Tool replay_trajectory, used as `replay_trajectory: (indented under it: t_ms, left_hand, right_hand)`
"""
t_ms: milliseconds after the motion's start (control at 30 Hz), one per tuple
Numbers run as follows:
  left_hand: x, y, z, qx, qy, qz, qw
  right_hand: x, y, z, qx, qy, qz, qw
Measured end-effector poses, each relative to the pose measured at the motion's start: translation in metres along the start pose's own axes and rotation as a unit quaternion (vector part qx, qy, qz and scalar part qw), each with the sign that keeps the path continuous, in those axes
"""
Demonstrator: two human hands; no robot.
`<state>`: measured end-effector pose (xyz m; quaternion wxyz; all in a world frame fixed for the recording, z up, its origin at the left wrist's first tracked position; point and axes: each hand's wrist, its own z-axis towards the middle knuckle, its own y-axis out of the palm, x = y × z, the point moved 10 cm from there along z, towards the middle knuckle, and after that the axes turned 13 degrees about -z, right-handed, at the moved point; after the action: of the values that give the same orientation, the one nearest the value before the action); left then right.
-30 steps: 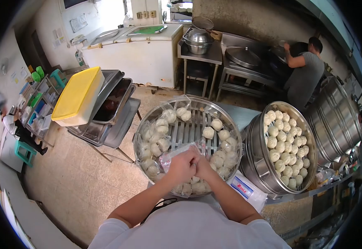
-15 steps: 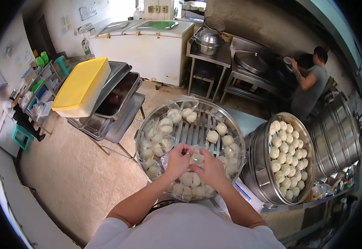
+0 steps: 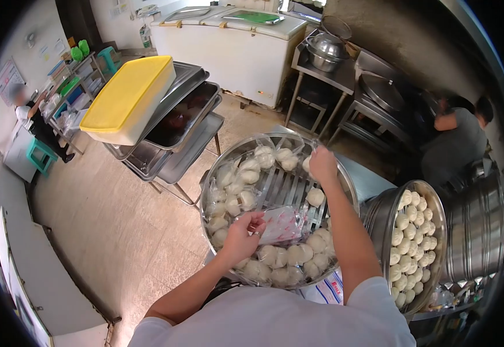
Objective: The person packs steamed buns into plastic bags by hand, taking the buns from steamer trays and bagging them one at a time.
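My left hand (image 3: 244, 234) pinches the edge of a clear plastic bag (image 3: 284, 224) with red print, which lies over the middle of a round steamer tray (image 3: 275, 188). At the far right of this tray, my right hand (image 3: 323, 165) is closed around a white steamed bun (image 3: 308, 165), whose left side shows beside the fingers. My fingertips there are partly hidden. Another bun (image 3: 315, 197) sits bare on the slats below the right hand. Bagged buns (image 3: 249, 170) line the left and far side, and more buns (image 3: 300, 254) fill the near side.
Right of the tray stands a tall steamer (image 3: 417, 248) full of buns, beside stacked steamer rings (image 3: 474, 228). A yellow-lidded box (image 3: 128, 98) tops metal trays at left. A person (image 3: 451, 141) works at the stove. Another person (image 3: 32, 118) stands at far-left shelves.
My hands have parted: the right reached away to the tray's far right, while the left stayed near the middle with the bag. The view shifted left, and the person at the stove bent over.
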<state>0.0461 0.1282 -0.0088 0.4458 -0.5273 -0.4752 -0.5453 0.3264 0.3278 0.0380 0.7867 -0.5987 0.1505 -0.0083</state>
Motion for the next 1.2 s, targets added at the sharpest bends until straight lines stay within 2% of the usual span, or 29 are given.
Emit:
replay_trajectory:
  t_ms: [133,267,300,367,433,533,567,667,800,900,1000,1033,1100,1200]
  left_hand:
    - [-0.012,-0.004,-0.006,0.013,-0.015,-0.001,1.0]
    - [-0.011,-0.006,-0.009,0.023,-0.028,0.009,0.999]
    - [-0.01,-0.006,-0.01,0.025,-0.032,0.007,0.999]
    - [-0.018,-0.005,-0.007,0.017,-0.023,0.003,1.0]
    - [-0.019,0.0,-0.008,0.003,-0.015,0.004,1.0]
    - [-0.01,0.012,-0.009,-0.024,-0.006,0.009,1.0]
    - [-0.007,0.016,-0.01,-0.034,-0.004,0.008,0.999]
    - [-0.011,0.02,-0.012,-0.046,-0.001,-0.02,0.999]
    - [-0.02,0.019,-0.015,-0.049,-0.004,-0.031,0.998]
    - [-0.01,0.015,-0.015,-0.045,0.009,-0.022,0.999]
    - [-0.013,0.023,-0.012,-0.061,0.006,-0.045,0.997]
    - [-0.013,0.033,-0.012,-0.086,0.003,-0.077,0.993]
    - [-0.012,0.061,-0.015,-0.135,-0.004,-0.14,0.981]
    - [0.037,0.085,-0.027,-0.167,-0.006,-0.089,0.982]
  right_hand:
    - [0.008,0.041,0.038,-0.052,-0.02,0.08,0.995]
    - [0.028,-0.007,0.013,0.09,-0.002,0.105,0.99]
    - [0.037,-0.011,-0.002,0.082,-0.002,0.095,0.992]
    - [0.054,0.008,-0.043,-0.059,-0.012,0.009,0.998]
    - [0.072,0.071,-0.093,-0.246,-0.046,-0.122,0.961]
    - [0.062,0.112,-0.161,-0.388,-0.058,-0.068,0.917]
    - [0.059,0.137,-0.173,-0.411,-0.089,-0.079,0.904]
    - [0.037,0.129,-0.183,-0.334,-0.111,-0.12,0.928]
    - [0.054,0.107,-0.18,-0.273,-0.064,-0.058,0.958]
    - [0.061,0.03,-0.177,-0.121,-0.028,0.01,0.992]
    - [0.046,-0.048,-0.188,-0.075,0.035,0.12,0.989]
    - [0.039,-0.051,-0.197,-0.088,0.047,0.226,0.969]
    - [0.022,-0.05,-0.223,-0.109,0.067,0.431,0.893]
    - [-0.025,-0.059,-0.252,-0.13,0.031,0.523,0.841]
